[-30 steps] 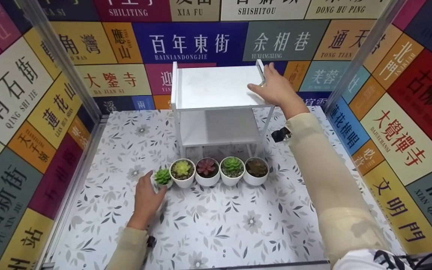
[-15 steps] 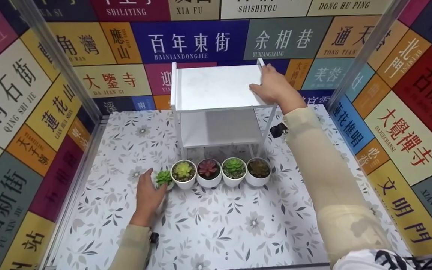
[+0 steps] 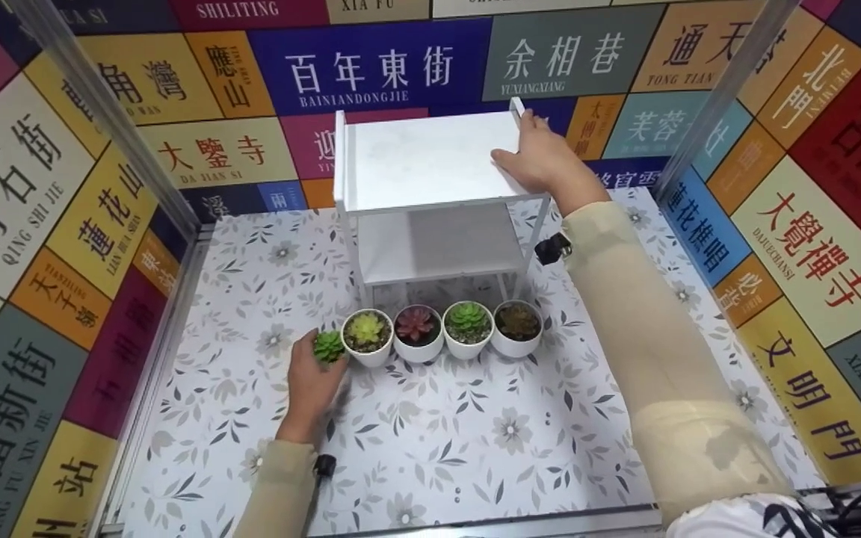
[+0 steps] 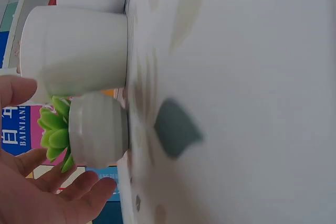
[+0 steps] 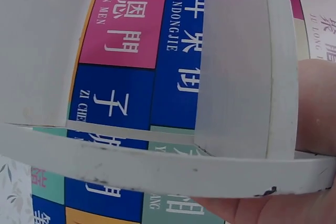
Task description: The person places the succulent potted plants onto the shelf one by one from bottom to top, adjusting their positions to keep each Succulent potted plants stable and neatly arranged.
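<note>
Left hand's loosely cupped, thumb and fingers apart around a leafy bright-green succulent in a small round white pot, just left of four bigger white-potted succulents. Tan-sleeved right arm's stretched way forward, right hand gripping the side of a two-tier white shelf.

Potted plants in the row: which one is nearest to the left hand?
The small green plant at the row's left end: the left hand reaches around it, while the yellow-green plant and three others stand farther right.
</note>
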A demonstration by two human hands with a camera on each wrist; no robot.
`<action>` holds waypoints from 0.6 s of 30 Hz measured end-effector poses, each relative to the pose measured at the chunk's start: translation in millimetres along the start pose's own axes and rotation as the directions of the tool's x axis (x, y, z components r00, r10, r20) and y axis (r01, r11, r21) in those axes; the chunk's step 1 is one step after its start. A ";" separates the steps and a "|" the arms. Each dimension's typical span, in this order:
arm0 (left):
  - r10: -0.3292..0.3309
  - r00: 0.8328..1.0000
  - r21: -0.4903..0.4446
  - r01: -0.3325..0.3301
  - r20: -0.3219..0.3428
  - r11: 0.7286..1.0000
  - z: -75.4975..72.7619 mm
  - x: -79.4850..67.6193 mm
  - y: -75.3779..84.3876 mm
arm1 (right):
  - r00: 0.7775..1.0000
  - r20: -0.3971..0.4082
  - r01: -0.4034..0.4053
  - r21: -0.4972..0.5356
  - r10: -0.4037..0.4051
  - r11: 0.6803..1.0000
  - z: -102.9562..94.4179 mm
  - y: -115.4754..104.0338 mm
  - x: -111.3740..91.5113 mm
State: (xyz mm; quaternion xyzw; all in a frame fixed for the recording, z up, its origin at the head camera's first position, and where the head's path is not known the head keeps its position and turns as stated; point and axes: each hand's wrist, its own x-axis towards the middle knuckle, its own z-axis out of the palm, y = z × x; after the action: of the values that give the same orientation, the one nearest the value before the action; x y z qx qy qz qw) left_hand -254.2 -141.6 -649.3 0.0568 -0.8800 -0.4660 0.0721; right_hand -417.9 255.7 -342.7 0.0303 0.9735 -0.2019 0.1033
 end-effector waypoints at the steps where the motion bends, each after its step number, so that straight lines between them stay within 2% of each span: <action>1: -0.004 1.000 0.000 0.004 -0.004 1.000 1.2 -0.5 0.2 | 1.000 0.000 -0.001 0.001 0.001 1.000 0.3 0.1 -0.2; 5: -0.045 0.999 -0.030 0.044 -0.025 0.999 3.7 -0.7 1.1 | 1.000 0.007 -0.003 0.003 0.003 1.000 1.9 -0.6 1.0; 18: -0.169 0.986 -0.130 0.167 -0.008 0.977 14.7 4.8 -1.2 | 1.000 0.003 0.030 -0.031 -0.030 0.999 -0.5 2.3 0.1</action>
State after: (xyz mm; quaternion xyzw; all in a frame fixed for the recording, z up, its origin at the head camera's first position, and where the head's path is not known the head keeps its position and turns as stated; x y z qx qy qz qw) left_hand -261.5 -131.1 -658.1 0.1306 -0.8394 -0.5257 0.0442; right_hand -417.8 258.0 -343.1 0.0138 0.9767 -0.1886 0.1020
